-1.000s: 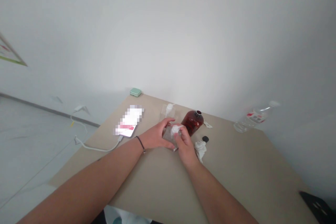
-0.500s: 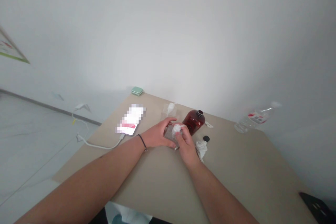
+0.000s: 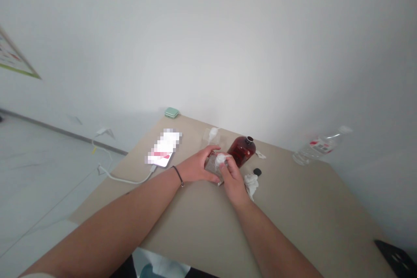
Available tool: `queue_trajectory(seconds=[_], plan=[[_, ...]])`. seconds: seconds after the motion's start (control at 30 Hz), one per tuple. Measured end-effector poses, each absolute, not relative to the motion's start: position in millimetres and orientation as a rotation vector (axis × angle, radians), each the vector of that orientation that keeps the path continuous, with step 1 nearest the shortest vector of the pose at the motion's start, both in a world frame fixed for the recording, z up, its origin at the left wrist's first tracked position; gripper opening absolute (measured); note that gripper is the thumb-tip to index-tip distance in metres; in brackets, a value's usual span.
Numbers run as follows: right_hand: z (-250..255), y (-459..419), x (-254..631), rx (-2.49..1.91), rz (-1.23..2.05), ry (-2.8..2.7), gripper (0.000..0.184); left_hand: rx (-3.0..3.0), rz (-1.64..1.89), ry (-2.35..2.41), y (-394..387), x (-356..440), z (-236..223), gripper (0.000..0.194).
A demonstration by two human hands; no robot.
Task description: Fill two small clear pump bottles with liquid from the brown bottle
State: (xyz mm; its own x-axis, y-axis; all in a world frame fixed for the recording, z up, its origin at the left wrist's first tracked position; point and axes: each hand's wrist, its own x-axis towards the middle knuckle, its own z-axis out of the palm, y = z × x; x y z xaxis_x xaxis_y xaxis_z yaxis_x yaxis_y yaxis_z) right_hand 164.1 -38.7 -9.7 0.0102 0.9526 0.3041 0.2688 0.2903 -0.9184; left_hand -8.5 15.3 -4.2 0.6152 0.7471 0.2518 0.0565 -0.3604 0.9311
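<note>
"Where are the hands?"

"Together, both clamped on a small clear container [image 3: 213, 167] with a white top [image 3: 220, 159]. The left hand [image 3: 195, 166] wraps its side and the right hand [image 3: 232, 178] grips at the top. They're near the middle of the desk's [image 3: 286, 226] far edge."

"What's right beside them?"

"A dark red bottle [image 3: 241, 152] stands just past the right hand. A crumpled tissue [image 3: 250, 184] and a small black disc [image 3: 257, 172] lie close by."

"And farther off?"

"A clear bag [image 3: 210, 136] lies behind the hands. A pixelated phone [image 3: 163, 150] with a white cable [image 3: 125, 181] sits toward the left edge, a green case [image 3: 171, 113] at the far corner, and a clear plastic water bottle [image 3: 317, 148] past the right."
</note>
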Motion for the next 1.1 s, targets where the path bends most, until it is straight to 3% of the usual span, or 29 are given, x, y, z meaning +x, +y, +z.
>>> queue_trajectory(seconds=[1.1], plan=[[-10.3,-40.3,165.6,-1.163,0.859,-1.454,0.032,1.821,0.810,0.678,13.9,-8.5,0.0,0.103]])
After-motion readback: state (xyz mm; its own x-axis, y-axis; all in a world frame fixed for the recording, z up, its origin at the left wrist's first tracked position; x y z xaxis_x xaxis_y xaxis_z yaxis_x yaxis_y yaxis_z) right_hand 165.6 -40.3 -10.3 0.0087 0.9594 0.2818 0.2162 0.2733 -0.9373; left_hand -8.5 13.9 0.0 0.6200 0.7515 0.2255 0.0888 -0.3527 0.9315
